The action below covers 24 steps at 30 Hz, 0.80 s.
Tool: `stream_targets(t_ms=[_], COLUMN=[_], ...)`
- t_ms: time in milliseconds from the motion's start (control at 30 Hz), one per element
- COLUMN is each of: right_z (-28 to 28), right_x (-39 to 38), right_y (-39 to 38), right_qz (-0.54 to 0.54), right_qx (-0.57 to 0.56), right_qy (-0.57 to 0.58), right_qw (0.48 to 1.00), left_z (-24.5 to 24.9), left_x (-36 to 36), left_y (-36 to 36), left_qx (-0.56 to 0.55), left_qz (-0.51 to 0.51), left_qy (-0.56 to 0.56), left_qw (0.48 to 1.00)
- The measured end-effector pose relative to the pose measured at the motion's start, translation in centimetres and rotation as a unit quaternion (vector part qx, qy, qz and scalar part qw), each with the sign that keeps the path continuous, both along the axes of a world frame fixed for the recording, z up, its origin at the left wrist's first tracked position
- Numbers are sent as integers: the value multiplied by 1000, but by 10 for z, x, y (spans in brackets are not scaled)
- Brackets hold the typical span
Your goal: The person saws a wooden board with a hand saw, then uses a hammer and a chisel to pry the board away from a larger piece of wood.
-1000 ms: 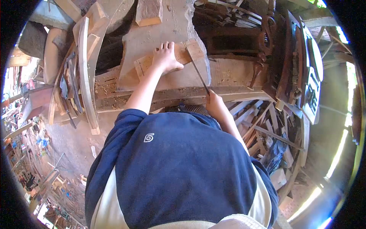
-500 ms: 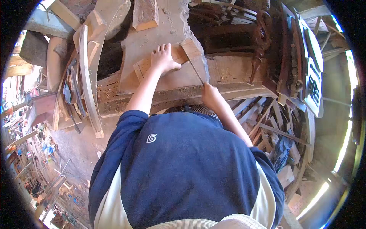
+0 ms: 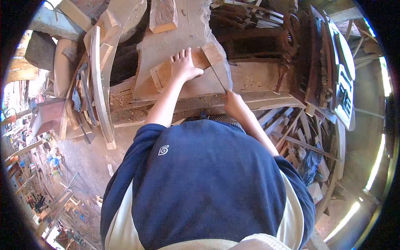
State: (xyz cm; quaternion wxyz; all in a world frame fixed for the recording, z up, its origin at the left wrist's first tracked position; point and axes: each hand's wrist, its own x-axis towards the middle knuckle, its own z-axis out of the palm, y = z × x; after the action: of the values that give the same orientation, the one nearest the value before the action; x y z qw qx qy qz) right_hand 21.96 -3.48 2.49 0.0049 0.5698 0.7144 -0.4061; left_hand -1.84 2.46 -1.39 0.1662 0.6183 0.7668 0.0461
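While the left hand (image 3: 185, 64) lies flat on a pale wooden block (image 3: 160, 77), fingers spread and pressing it onto a thick, dusty slab bench (image 3: 166, 41), the right hand (image 3: 234, 104) is closed in a fist round the handle of a thin saw (image 3: 216, 75). The blade slants away from the body and meets the block just right of the left thumb, near the block's right end. How deep the cut goes is too small to tell. The block lies across the person's front, at the middle of the bench. 1 smaller block (image 3: 163, 16) sits further back, a long curved timber (image 3: 98, 83) leans at the left, and dark carved furniture (image 3: 266, 41) stands at the right. This looks like a sawing stroke that trims the block's end. The next stroke would likely call for firm downward pressure from the left hand and a straight run along the same line, thumb clear of the blade.
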Motion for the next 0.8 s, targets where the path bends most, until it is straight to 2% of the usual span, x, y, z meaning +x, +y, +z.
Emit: stream_targets(t_ms=[100,267,367,533,633,733,800], right_z=[17,-37,-35,6,14,-5,-30], right_x=[3,-48,-61,-5,5,-26,-47], right_y=[-13,52,61,0,-11,21,47], right_qz=[-34,-14,-16,-28,-14,-8,11], right_qx=[4,48,41,-16,0,12,66], right_qy=[13,47,2,-3,13,3,11], right_qw=[999,998,999,999,1000,1000,998], left_z=[4,-9,-8,-13,-7,-13,-5], left_x=[1,-1,-1,-1,0,-3,-3], left_y=[1,-1,-4,-5,-2,-1,-1], left_qx=[-20,10,20,31,-12,-5,-10], left_qz=[-4,-12,-21,-26,-32,-51,-46], left_qy=[3,22,27,37,32,56,53], left_qw=[1000,1000,999,998,999,997,997])
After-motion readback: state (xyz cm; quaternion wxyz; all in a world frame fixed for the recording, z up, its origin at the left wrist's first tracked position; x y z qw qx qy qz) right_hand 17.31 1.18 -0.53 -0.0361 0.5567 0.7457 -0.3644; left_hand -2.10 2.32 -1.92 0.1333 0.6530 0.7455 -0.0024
